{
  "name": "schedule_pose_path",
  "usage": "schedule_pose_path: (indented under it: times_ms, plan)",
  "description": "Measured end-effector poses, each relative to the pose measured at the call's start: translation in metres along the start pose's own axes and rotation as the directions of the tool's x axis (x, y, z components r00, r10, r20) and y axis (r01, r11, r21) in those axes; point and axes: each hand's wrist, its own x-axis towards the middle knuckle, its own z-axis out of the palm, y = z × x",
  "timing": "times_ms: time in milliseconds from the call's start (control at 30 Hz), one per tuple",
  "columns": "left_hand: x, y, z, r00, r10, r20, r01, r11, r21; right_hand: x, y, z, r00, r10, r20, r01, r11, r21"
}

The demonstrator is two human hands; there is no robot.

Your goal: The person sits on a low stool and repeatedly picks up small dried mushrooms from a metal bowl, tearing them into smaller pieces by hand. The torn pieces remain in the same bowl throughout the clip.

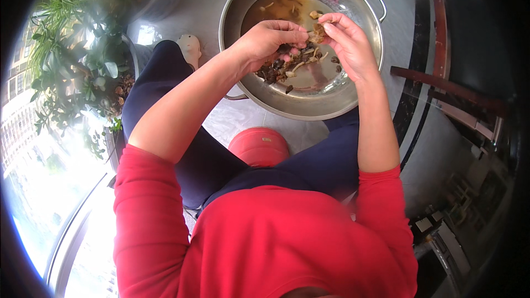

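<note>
A wide round metal basin (290, 111) with loop handles stands on the floor before me, holding shallow brownish liquid. Above it, my left hand (281, 41) and my right hand (345, 43) pinch a small brownish, wet-looking piece (317, 34) between them; what it is exactly I cannot tell. Beneath my left hand lies a heap of dark lumps and pale, stem-like bits (275, 70). A few dark lumps (336, 63) sit apart near my right wrist. Some pale scraps (268, 6) are in the liquid at the basin's far side.
A red round stool or bucket (258, 147) is between my legs. Potted plants (78, 49) stand by the bright window at the left. A pale slipper (190, 49) shows left of the basin. Dark red wooden furniture (441, 41) is at the right.
</note>
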Motion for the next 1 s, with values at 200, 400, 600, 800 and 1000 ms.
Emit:
schedule_pose_path:
  times_ms: [200,400,600,800,1000]
  plan:
    - [0.003,-0.009,0.002,0.997,0.070,-0.024,-0.069,0.997,0.024,-0.002,0.001,0.010,0.999,0.043,0.033,-0.042,0.998,-0.037]
    - [0.006,-0.014,-0.001,0.993,0.117,-0.018,-0.115,0.990,0.086,-0.005,0.002,0.019,0.998,-0.019,0.059,0.031,0.977,-0.212]
    - [0.006,-0.015,-0.001,0.992,0.105,-0.065,-0.100,0.992,0.079,-0.001,0.004,0.009,0.996,-0.078,0.040,0.084,0.979,-0.186]
    - [0.004,-0.012,0.000,0.993,0.064,-0.095,-0.058,0.996,0.062,-0.001,0.004,0.009,0.996,-0.081,0.026,0.084,0.983,-0.163]
    - [0.003,-0.008,0.002,0.989,0.093,-0.117,-0.085,0.994,0.073,-0.003,0.000,0.009,0.998,-0.056,0.038,0.063,0.973,-0.223]
